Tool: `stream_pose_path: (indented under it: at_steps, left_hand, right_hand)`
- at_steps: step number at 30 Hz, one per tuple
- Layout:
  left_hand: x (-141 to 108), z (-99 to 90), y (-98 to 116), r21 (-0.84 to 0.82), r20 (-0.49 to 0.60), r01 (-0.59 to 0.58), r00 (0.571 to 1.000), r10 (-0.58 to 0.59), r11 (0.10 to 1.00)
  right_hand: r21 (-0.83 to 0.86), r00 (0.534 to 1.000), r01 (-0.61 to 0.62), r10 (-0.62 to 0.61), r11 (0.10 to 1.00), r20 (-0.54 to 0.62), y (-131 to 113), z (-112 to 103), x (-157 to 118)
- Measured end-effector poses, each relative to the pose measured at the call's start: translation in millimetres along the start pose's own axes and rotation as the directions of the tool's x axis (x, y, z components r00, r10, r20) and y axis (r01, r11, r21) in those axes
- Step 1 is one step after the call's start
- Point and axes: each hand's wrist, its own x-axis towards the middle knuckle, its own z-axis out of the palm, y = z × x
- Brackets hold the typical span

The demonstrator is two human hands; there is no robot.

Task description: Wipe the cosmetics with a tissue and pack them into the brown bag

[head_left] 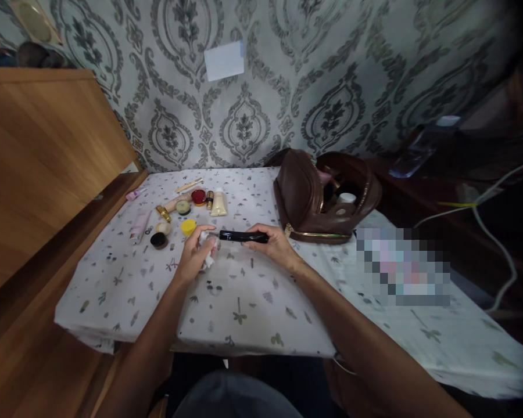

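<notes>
I have the black-handled tool (237, 236) over the middle of the worktop (148, 302), its long axis running almost straight left to right, the silvery end (213, 234) pointing left into the crumpled white tissue (208, 260). The right hand (272, 244) has its grip clasped on the handle's right end, fingers reaching left; the left hand (194, 255) has its grip bent around the tissue. Both forearms (152, 325) slant inward from the near edge, converging at the tool.
</notes>
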Motion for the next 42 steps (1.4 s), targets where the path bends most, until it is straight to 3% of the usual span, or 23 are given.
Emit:
stream_pose_path:
  at_steps: [5, 10, 12, 17, 23, 33, 39, 42]
  left_hand:
    - [1, 2.1, -2, 0.022, -0.007, 0.006, 1.0, -0.006, 1.0]
    - [7, 2.3, -13, 0.126, -0.082, -0.089, 0.992, 0.099, 0.988]
    - [9, 1.6, -17, 0.129, -0.097, -0.071, 0.992, 0.083, 0.989]
    - [6, 1.6, -14, 0.018, -0.055, 0.024, 0.998, -0.023, 1.0]
    - [3, 3.6, -6, -0.155, -0.018, 0.056, 0.998, -0.06, 0.986]
    - [8, 4.3, -16, -0.036, -0.147, -0.017, 0.989, 0.011, 0.999]
    - [4, 2.5, -6, 0.018, -0.08, -0.063, 0.995, 0.064, 0.998]
    - [4, 1.8, -8, 0.068, -0.1, -0.083, 0.991, 0.09, 0.994]
  right_hand:
    - [-0.001, 1.0, -0.002, 0.002, 1.0, 0.004, -1, 2, 0]
    - [-0.01, 1.0, 0.009, -0.009, 1.0, 0.012, -3, 3, -2]
    - [-0.001, 1.0, 0.007, -0.007, 1.0, 0.027, -4, 3, -3]
    - [0.027, 1.0, -0.008, 0.007, 1.0, 0.026, -3, 2, -2]
    - [0.051, 1.0, -0.007, 0.007, 0.999, 0.011, -1, 0, 0]
    - [0.008, 1.0, 0.028, -0.028, 1.0, 0.005, -3, -1, 0]
    - [0.004, 0.999, 0.031, -0.031, 1.0, -0.006, -4, -2, -1]
    - [0.007, 1.0, 0.022, -0.022, 1.0, 0.014, -4, -1, -1]
